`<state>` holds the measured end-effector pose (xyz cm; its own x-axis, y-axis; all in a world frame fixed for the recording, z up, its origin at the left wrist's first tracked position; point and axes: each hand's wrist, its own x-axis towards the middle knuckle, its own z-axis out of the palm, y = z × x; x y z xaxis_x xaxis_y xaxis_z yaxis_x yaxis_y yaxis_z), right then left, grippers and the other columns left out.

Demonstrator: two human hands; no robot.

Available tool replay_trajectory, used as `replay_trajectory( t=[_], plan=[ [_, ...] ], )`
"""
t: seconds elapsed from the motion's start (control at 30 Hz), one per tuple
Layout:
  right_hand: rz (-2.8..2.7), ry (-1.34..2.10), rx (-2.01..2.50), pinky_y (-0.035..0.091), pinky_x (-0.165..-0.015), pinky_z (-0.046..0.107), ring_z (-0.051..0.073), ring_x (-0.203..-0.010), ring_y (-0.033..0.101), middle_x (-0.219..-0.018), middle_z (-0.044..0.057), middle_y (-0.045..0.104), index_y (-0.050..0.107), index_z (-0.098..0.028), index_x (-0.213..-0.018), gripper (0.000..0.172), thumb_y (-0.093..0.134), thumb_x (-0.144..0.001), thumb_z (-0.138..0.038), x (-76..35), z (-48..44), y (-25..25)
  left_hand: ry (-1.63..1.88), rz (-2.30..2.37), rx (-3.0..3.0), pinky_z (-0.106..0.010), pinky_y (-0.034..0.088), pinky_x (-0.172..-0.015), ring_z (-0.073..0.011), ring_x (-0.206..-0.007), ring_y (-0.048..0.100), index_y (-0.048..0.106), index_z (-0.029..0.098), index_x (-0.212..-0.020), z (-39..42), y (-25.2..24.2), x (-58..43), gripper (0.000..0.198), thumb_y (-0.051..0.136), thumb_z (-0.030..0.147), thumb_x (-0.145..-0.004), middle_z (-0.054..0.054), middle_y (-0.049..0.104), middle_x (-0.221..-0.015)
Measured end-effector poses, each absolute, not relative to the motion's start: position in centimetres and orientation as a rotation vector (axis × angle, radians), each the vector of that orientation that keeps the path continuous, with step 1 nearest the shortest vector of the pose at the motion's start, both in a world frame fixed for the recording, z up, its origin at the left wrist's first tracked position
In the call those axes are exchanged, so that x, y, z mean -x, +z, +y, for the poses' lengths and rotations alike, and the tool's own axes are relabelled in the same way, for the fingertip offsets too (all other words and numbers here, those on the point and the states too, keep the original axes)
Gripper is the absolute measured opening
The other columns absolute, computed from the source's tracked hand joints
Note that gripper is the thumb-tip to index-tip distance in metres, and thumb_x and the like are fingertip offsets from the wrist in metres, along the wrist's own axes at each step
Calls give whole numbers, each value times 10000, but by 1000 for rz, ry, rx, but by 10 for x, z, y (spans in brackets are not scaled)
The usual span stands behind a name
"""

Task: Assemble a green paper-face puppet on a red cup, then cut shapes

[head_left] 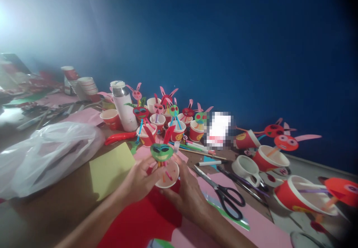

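Both hands hold a paper cup [172, 179] tilted with its mouth toward me. From it rises a green paper rabbit face [161, 151] with long red ears, dark eyes and coloured sticks below. My left hand [142, 179] is closed at the cup's left rim, its thumb by the sticks. My right hand [187, 190] wraps the cup's right side and underside. Red paper [145, 218] lies beneath the hands. Right of them rest black-handled scissors [223, 192] on pink paper [246, 212]. A yellow paper sheet [112, 169] lies left of my left hand.
Several cups with paper rabbit faces [173, 110] stand behind, more, such as an orange-faced one [285, 143], at right. A white bottle [124, 108], red-handled tool [120, 138], plastic bag [56, 158], mug [246, 168], markers [211, 163] and blurred bright rectangle [219, 128] surround the work.
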<state>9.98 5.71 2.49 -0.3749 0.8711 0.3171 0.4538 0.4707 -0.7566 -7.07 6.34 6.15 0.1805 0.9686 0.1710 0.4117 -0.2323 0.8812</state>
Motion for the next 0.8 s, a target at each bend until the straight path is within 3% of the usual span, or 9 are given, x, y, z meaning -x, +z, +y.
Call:
replay_trajectory(
  t=[0.13, 0.3, 0.4, 0.5, 0.6, 0.8],
  plan=[
    [-2015, 743, 1129, 454, -927, 430, 291, -1139, 520, -1253, 133, 506, 244, -212, -1381, 740, 645, -762, -265, -104, 57, 24, 1029, 1344, -1683, -293, 492, -784, -212, -877, 620, 635, 168, -1029, 65, 55, 72, 270, 537, 316, -826, -59, 681, -939],
    [-2085, 659, 1035, 372, -1012, 442, 297, -1272, 379, -1375, 143, 407, 272, -200, -1372, 740, 660, -766, -373, -117, 60, 25, 1103, 1291, -1614, -297, 496, -788, -223, -915, 622, 630, 149, -1071, 66, 58, 74, 313, 544, 324, -826, -86, 685, -997],
    [-2104, 563, 1002, 344, -1025, 432, 282, -1275, 365, -1362, 132, 420, 394, -201, -1316, 559, 602, -823, -366, -122, 66, 31, 1129, 1264, -1616, -282, 499, -756, -213, -895, 621, 642, 155, -1058, 67, 58, 74, 299, 549, 314, -822, -88, 674, -1045],
    [-2116, 444, 997, 406, -914, 377, 243, -1106, 500, -1165, 95, 567, 570, -221, -1135, 286, 572, -854, -275, -120, 73, 42, 1124, 1228, -1590, -278, 494, -754, -211, -900, 615, 628, 162, -1085, 69, 54, 75, 311, 552, 310, -823, -84, 669, -1053],
    [-2224, 384, 1028, 399, -783, 329, 205, -888, 554, -899, 32, 651, 646, -235, -931, 111, 611, -827, -218, -112, 81, 54, 1106, 1233, -1588, -283, 484, -776, -209, -910, 606, 613, 162, -1102, 69, 51, 77, 311, 539, 305, -836, -79, 669, -1035],
    [-2322, 363, 1088, 325, -678, 301, 184, -752, 547, -741, 0, 670, 643, -222, -780, 72, 618, -816, -165, -101, 84, 63, 1023, 1300, -1685, -261, 480, -750, -179, -827, 608, 638, 172, -1037, 68, 56, 79, 265, 522, 313, -844, -47, 681, -922]
  ],
)
